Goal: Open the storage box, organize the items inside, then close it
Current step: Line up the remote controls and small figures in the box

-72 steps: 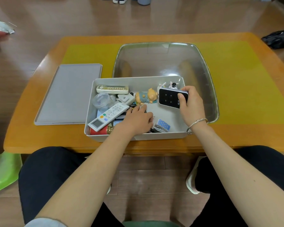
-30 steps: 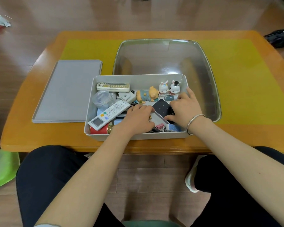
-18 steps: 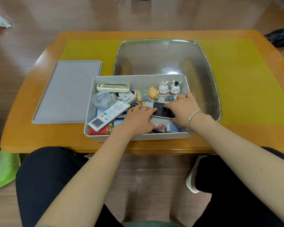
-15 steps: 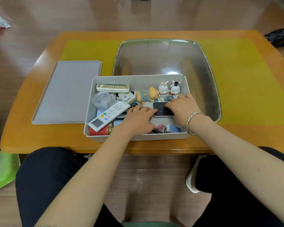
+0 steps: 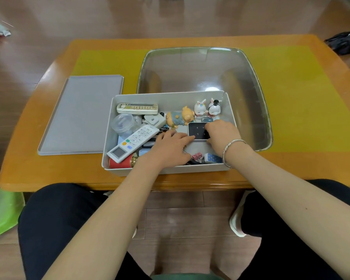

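Two hands work inside the open storage box (image 5: 168, 168), which sits at the near edge of the desk (image 5: 55, 170), about midway along it. Its grey lid (image 5: 79, 116) lies flat on the desk just left of the box, so the opening step is done. The right hand (image 5: 223, 136) curls its fingers over a black flat device (image 5: 197, 131) lying toward the box's right half, holding it at its right end. The left hand (image 5: 170, 147) rests on the clutter in the middle of the box with fingers stretched toward the device's near-left corner, gripping nothing that I can see. Sorting looks only partly done: three small figurines (image 5: 200, 111) stand along the far wall, a beige remote (image 5: 137, 108) lies in the far-left corner, but a white remote (image 5: 132, 142) lies aslant over a red can (image 5: 119, 163) and loose bits crowd the near wall. A large clear tub (image 5: 251, 87) stands behind the box. Tidying the remaining items and replacing the lid are left.
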